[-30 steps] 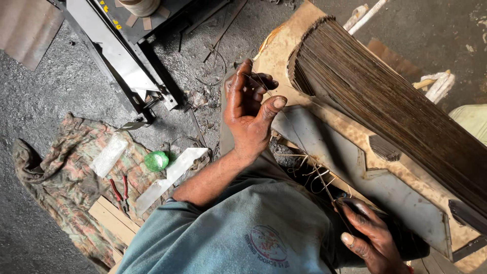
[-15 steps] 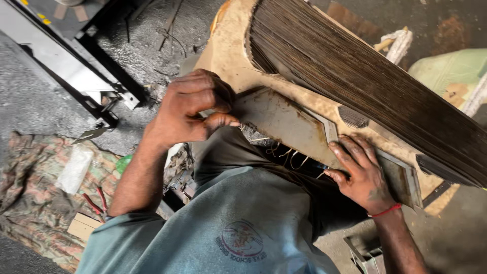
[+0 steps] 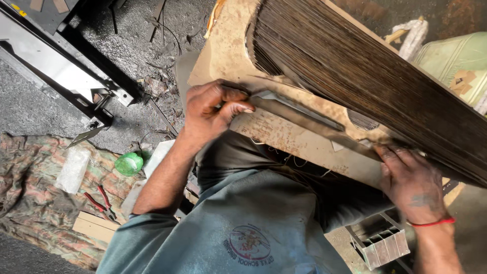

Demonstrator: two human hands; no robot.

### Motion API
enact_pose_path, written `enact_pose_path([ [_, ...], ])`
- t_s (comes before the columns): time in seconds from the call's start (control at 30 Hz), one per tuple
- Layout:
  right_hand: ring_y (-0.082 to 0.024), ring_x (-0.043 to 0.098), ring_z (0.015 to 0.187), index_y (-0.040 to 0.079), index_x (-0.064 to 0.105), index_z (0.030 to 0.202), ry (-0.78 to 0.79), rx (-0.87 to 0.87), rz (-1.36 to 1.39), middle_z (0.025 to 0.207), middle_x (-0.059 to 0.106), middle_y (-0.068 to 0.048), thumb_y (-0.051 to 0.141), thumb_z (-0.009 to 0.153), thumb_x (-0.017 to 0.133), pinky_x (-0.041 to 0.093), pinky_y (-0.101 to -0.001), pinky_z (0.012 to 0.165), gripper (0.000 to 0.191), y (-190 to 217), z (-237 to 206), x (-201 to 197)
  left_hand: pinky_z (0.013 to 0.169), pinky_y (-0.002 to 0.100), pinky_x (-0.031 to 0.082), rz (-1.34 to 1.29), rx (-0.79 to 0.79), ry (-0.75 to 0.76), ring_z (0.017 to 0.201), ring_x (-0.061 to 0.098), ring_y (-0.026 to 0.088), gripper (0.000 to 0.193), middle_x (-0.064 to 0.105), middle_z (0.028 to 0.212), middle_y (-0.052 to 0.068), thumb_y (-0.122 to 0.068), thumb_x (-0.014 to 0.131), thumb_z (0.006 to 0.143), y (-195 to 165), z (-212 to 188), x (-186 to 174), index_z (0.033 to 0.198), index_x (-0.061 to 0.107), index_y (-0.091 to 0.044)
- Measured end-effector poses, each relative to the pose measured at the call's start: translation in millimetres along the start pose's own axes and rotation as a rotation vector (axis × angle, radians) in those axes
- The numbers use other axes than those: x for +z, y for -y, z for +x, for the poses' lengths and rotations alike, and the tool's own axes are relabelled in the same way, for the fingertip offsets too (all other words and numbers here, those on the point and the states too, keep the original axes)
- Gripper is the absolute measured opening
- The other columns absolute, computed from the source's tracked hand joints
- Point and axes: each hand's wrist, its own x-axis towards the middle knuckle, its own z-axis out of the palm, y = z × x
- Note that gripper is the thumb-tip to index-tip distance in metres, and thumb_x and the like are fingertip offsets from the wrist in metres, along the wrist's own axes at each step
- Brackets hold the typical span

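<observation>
a long stack of thin dark metal laminations (image 3: 375,86) lies slanted across the person's lap, backed by a tan fibre board (image 3: 284,137) that keeps the sheets aligned. a grey metal strip (image 3: 304,119) lies flat along the board's face. the left hand (image 3: 215,109) pinches its near end, fingers clenched; the right hand (image 3: 411,180) presses the far end, fingers spread flat.

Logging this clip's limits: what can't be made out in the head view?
- Left hand: motion-blurred, fingertip grip on the flat grey metal strip unclear.
- Right hand: palm side hidden; contact underneath unseen.
- Dark stack of thin metal sheets: cut off by the frame's right edge.
</observation>
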Motion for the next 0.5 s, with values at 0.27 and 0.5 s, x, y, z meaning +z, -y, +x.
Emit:
enact_pose_path([
  [0.27, -0.025, 0.066, 0.085, 0.007, 0.067, 0.124, -0.261, -0.279, 0.111, 0.099, 0.066, -0.008, 0.014, 0.097, 0.067, 0.053, -0.0382, 0.069, 0.028, 107.7, 111.8, 3.3, 0.072, 0.029, 0.058, -0.175, -0.018, 0.075, 0.081, 0.075, 0.017, 0.017, 0.074, 0.092, 0.007, -0.014, 0.079, 0.098, 20.2, 12.9, -5.6, 0.100, 0.070, 0.000],
  [0.5, -0.029, 0.061, 0.073, 0.001, 0.072, 0.107, -0.453, -0.174, 0.013, 0.085, 0.061, -0.011, 0.012, 0.095, 0.076, 0.048, -0.0411, 0.066, 0.016, 114.9, 143.6, -26.0, 0.089, 0.032, 0.062, -0.314, -0.086, -0.110, 0.106, 0.073, 0.021, 0.061, 0.068, 0.134, 0.015, -0.016, 0.084, 0.097, 51.8, 28.8, 0.5, 0.147, 0.050, -0.004],
])
